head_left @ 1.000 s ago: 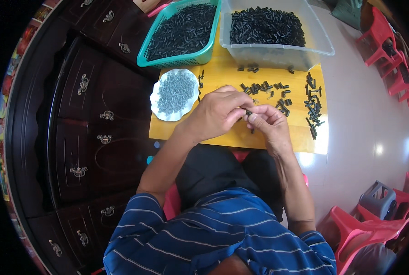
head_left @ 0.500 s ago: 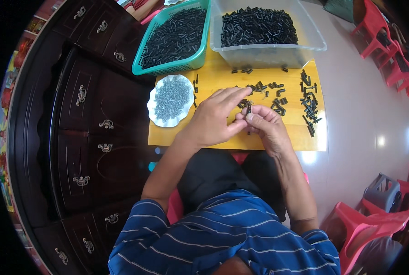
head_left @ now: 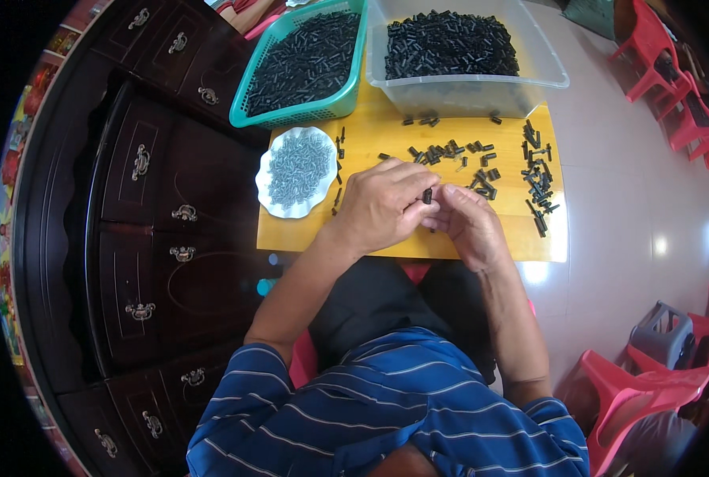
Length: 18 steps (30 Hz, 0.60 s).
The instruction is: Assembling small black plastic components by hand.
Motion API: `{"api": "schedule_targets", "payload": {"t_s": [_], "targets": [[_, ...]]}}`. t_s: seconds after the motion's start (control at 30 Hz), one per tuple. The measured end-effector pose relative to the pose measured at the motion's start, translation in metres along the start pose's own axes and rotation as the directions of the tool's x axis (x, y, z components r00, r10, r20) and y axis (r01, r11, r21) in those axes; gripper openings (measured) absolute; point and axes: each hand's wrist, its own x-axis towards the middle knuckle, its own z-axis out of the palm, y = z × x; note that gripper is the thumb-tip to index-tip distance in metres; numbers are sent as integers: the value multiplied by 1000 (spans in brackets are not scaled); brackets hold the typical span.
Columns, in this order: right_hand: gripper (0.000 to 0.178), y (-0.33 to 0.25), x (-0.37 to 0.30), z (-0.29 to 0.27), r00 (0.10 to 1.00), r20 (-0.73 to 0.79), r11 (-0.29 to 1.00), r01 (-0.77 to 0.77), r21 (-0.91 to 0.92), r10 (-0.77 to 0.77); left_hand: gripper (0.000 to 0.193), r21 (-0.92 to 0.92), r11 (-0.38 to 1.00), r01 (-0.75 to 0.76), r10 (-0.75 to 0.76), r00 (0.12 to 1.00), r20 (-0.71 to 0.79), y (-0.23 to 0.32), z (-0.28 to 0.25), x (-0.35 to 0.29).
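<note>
Watching remotely, I see the left hand (head_left: 380, 208), fingers clamped on a black cylinder (head_left: 427, 195) over the yellow surface (head_left: 291, 234); whether the right hand (head_left: 479, 229) grips, I can't tell; any lettering is unreadably small.

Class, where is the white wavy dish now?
In the head view, the white dish sits at the left edge of the table, just below the green basket.

On the table (head_left: 374, 135), a basket (head_left: 346, 98) of tubes (head_left: 306, 60) stands behind a dish (head_left: 264, 180) of small parts (head_left: 299, 165), left of a storage bin (head_left: 466, 100) holding more. Loose tubes (head_left: 452, 148) lie before the bin. A drawer cabinet (head_left: 199, 167) stands left of the table.
</note>
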Motion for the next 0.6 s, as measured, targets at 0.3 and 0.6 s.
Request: {"api": "schedule_targets", "payload": {"t_s": [0.3, 0.6], "targets": [[23, 1, 4, 0, 999, 43, 999, -30, 31, 29, 33, -24, 1000, -20, 18, 997, -78, -2, 3, -3], [17, 1, 0, 7, 998, -1, 982, 62, -179, -63, 27, 1, 1000, -23, 23, 998, -63, -2, 8, -9]]}}
